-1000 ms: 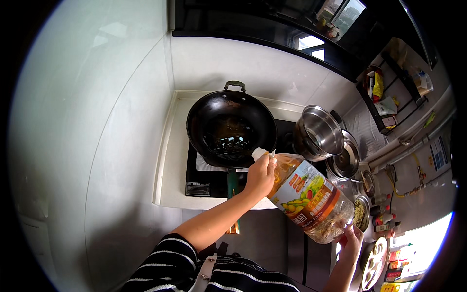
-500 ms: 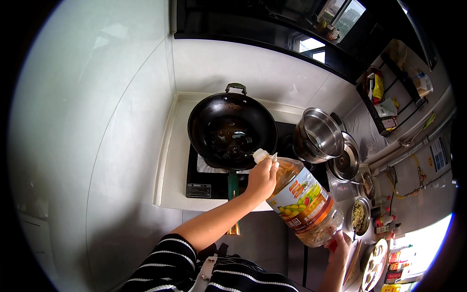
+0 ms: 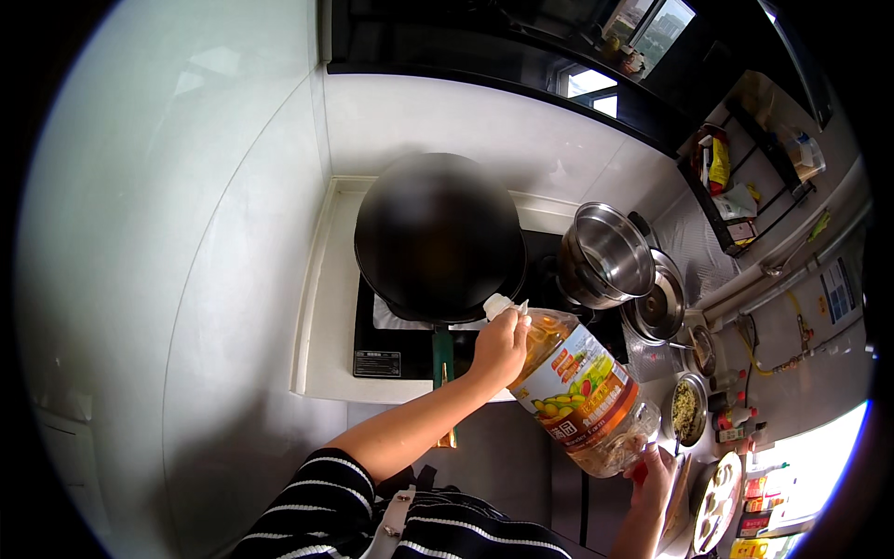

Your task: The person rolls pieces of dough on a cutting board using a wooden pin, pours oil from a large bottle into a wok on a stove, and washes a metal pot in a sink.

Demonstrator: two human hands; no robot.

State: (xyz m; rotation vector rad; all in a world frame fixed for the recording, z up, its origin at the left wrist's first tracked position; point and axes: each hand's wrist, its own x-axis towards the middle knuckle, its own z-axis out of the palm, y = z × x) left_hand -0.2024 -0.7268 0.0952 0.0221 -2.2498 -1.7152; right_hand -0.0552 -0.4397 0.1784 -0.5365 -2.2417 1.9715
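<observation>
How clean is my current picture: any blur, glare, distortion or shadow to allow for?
Head view: a soft dark blur hides the inside of the round black metal wok; head view: glare washes out the lower right edge; head view: fisheye bows the seam in the pale smooth wall, shadowed low down.

Fisheye view taken from head, aimed downward; wok [image 3: 441,244] framed near centre, striped sleeve [image 3: 312,506] caught close at lower edge.

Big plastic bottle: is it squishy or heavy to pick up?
The bottle probably squishes, since its walls look like thin plastic. It may be heavy for one hand: the left hand holds its neck, the right hand its bottom.
</observation>
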